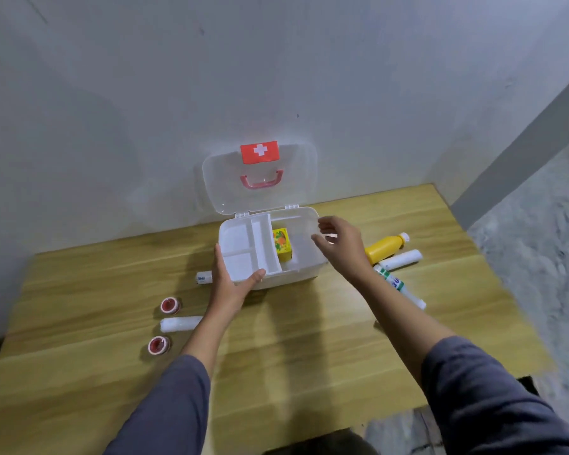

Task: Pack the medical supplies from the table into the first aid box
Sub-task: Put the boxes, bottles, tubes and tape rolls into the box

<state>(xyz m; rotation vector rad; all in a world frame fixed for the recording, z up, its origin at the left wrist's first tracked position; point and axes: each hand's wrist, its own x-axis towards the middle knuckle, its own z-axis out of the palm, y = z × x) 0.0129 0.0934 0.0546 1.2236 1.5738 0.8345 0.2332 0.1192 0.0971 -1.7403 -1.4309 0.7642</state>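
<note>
The white first aid box (304, 270) stands open on the wooden table, its clear lid (260, 192) upright with a red cross label. A white divided tray (243, 247) sits tilted in the box's left half; my left hand (232, 280) grips its near-left edge. A small yellow carton (283, 243) lies inside the box to the right of the tray. My right hand (339, 241) hovers over the box's right rim, fingers apart, empty. On the table lie two red tape rolls (170, 305) (158, 345), a white roll (179, 323), and a small white tube (204, 277).
Right of the box lie a yellow bottle (386, 247), a white roll (403, 259) and a white tube with green print (399, 285). A grey wall rises just behind the box. The table's right edge (493, 290) borders a speckled floor.
</note>
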